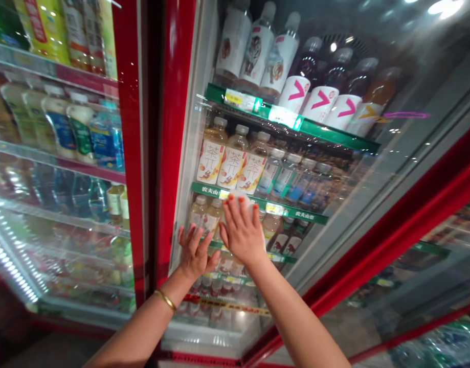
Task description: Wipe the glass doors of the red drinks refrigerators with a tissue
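The right hand [242,230] lies flat, fingers extended and close together, over a white cloth [249,201] (it might be paper; little of it shows) against the middle of the glass door [215,335]. It presses the cloth rather than gripping it. The left hand [196,253] is released and holding nothing, its fingers spread, by the left side of the glass door; whether it touches the pane, I cannot tell. A gold bangle [165,300] circles that wrist.

Just above the right hand, behind the glass door, runs a green shelf edge [315,214]; on its shelf stand bottles with cream-coloured tea labels [231,161] and, beside these, slimmer clear ones [283,176]. Higher behind the glass door, another shelf carries bottles with bold pink V marks [321,104] and tall white-labelled bottles [253,51].

A red post [179,112] borders the glass door on the left. Beyond it is another drinks cooler, its rows of bottles [81,128] rather blurred. To the right of the glass door, a thick red bar [396,230] slants upward.
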{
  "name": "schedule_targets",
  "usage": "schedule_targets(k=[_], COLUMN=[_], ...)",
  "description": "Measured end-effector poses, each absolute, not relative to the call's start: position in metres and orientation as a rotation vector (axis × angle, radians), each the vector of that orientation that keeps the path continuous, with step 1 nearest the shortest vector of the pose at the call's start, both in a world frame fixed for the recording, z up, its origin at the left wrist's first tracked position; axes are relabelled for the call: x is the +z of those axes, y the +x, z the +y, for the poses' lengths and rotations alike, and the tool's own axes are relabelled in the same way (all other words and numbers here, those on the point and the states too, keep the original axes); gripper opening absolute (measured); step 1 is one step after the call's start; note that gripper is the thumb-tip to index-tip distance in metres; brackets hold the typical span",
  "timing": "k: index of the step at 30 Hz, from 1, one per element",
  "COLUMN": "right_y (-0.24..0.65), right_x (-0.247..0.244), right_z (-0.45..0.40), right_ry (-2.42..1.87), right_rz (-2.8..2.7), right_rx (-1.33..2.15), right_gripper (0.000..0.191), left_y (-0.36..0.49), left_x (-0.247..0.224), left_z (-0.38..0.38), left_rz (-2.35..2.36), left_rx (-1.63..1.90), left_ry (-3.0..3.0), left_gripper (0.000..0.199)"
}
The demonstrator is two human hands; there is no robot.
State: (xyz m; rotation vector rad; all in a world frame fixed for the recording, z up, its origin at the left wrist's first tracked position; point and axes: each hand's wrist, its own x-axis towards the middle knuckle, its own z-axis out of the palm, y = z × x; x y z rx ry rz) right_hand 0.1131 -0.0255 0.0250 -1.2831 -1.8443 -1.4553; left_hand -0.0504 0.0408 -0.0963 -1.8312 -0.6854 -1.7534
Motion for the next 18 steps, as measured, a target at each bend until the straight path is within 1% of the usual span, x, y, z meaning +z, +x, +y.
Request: schedule_targets(k=[2,4,6,9,10,12,15,17,18], right_y=[0.112,0.127,0.140,0.125,0.111,0.080,0.063,0.084,0.102], right_x=[0.006,-0.006,0.000,0.033,0.042,0.050,0.029,0.009,0.004], right_z=[-0.034,-0.044,-0.045,-0.027,-0.018,-0.004,-0.004,-0.018,-0.027], right_ry=[-1.104,-1.063,-1.190,-1.414,-1.442,-1.406,-1.201,-1.145,-1.169], right_rz=[-2.111,-2.162,-1.993,-1.697,-1.687,-1.838,-2.208,-2.228,-2.121], right_rx=[-1.494,-1.498,-1.484,-1.380,-1.339,-1.291,-1.285,-1.321,-1.364], right_gripper=[0.059,0.055,0.061,0.073,0.074,0.071,0.065,0.062,0.062], left_y=[-0.056,-0.059,-0.059,-0.057,-0.056,-0.056,-0.059,-0.061,-0.062], left_x=[-0.108,-0.119,-0.129,-0.138,-0.140,-0.143,-0.146,-0.147,-0.147], left_z=[0.041,0.040,0.040,0.041,0.042,0.045,0.048,0.049,0.048], left_rz=[-0.759,-0.838,-0.886,-0.919,-0.924,-0.917,-0.867,-0.834,-0.819], left_rx=[-1.752,-1.720,-1.668,-1.617,-1.613,-1.623,-1.669,-1.697,-1.704], left_ry=[-1.842,-1.867,-1.898,-1.916,-1.913,-1.901,-1.874,-1.869,-1.875], left_gripper=[0.091,0.093,0.092,0.088,0.087,0.086,0.089,0.094,0.096])
